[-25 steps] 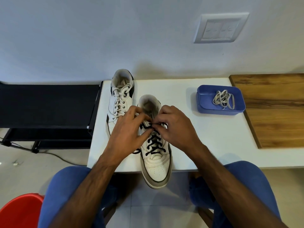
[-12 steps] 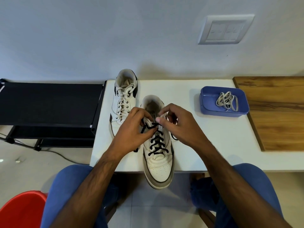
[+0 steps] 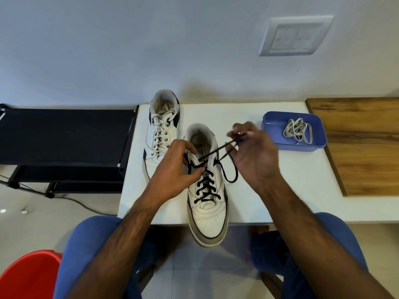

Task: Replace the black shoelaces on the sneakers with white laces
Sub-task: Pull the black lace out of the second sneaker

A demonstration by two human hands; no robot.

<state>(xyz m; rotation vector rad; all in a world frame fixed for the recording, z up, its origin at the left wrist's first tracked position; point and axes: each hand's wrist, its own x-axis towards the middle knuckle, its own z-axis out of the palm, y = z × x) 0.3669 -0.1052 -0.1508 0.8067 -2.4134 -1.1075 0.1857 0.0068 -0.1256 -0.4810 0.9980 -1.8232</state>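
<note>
Pinching the black lace (image 3: 222, 154), both hands (image 3: 172, 169) (image 3: 254, 156) work beside a blue tray (image 3: 278, 139) holding white laces (image 3: 298, 132).

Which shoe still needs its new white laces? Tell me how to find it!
Look at the white table by the wall. Two white sneakers sit at its left end; pick the nearer sneaker, whose toe hangs over the front edge. It alone has a black shoelace, while the far sneaker has white laces.

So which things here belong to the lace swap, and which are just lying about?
Job: black lace, pinched by right hand; near sneaker, held by left hand; far sneaker; white lace in blue tray.
Lying about: wooden board, black rack, red tub.
</note>
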